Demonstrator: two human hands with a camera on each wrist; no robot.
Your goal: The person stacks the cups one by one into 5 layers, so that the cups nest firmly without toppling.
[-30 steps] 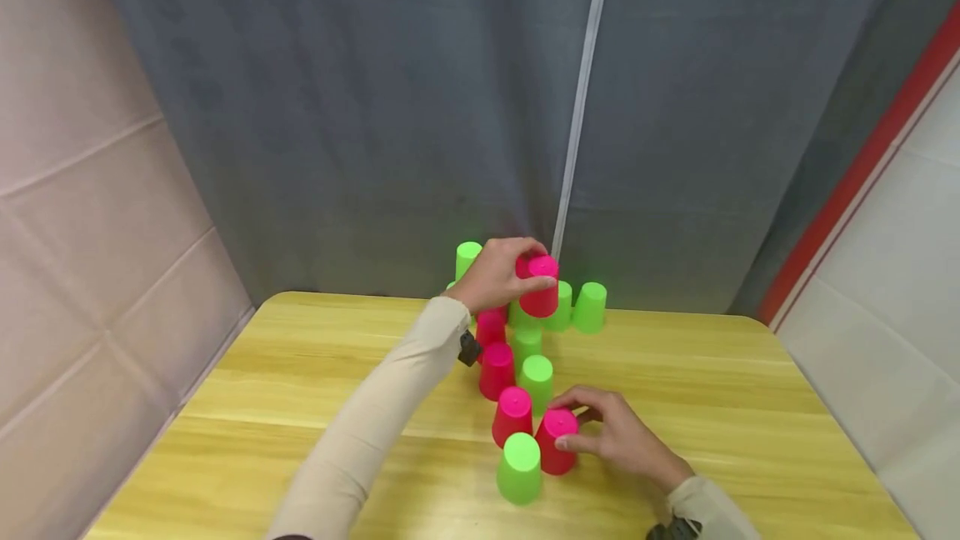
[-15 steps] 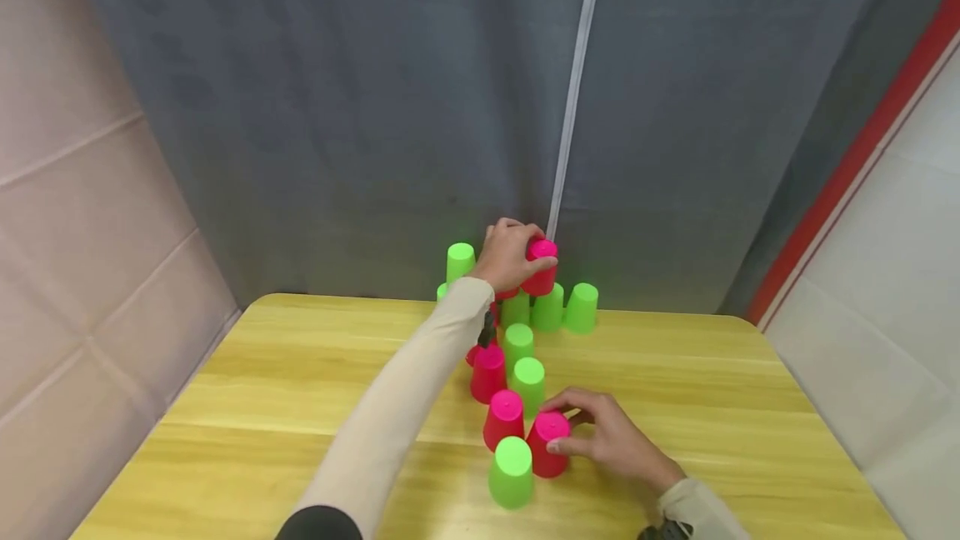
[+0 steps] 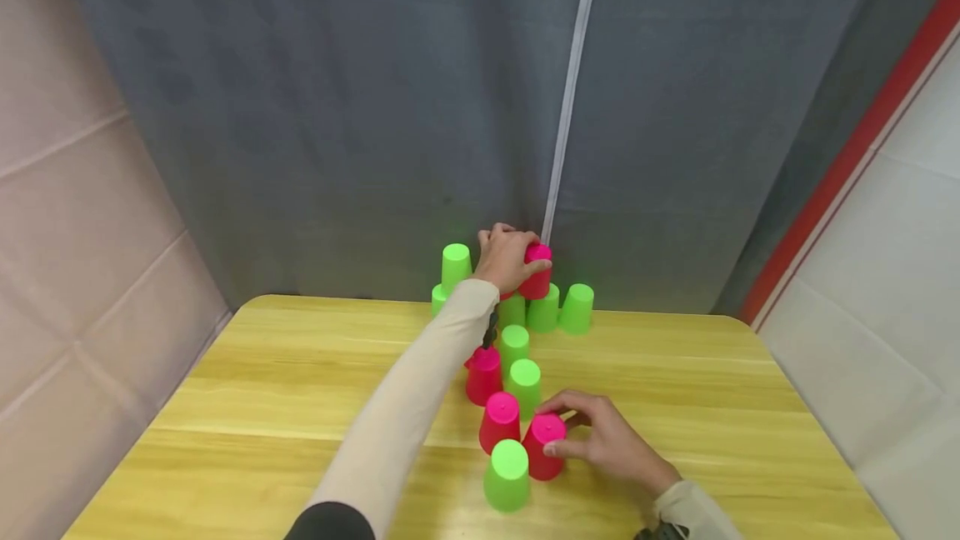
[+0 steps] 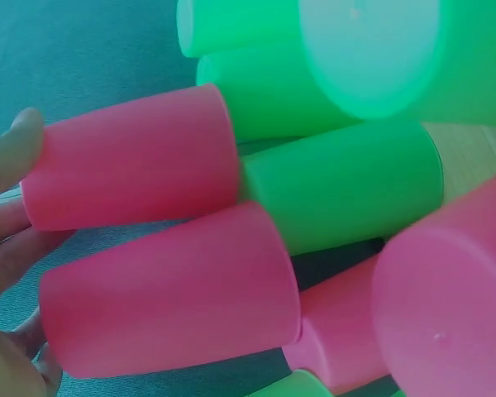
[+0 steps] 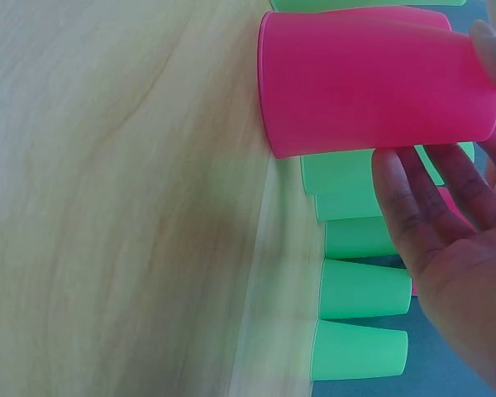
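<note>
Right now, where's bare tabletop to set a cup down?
Bare wood on the table left of the sleeve, and right of the right hand. Crowded down the middle: pink and green cups run to the back edge.

The left arm stretches far forward, its left hand (image 3: 506,261) raised with fingers curled in a grip. The right hand (image 3: 603,440) sits low and near, fingers apparently bent in a light hold, wrist barely visible.

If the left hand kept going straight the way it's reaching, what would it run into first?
Probably the grey curtain. The left hand grips a pink cup above the far green cups and points away from the person; nothing else shows beyond it, though depth is hard to judge.
</note>
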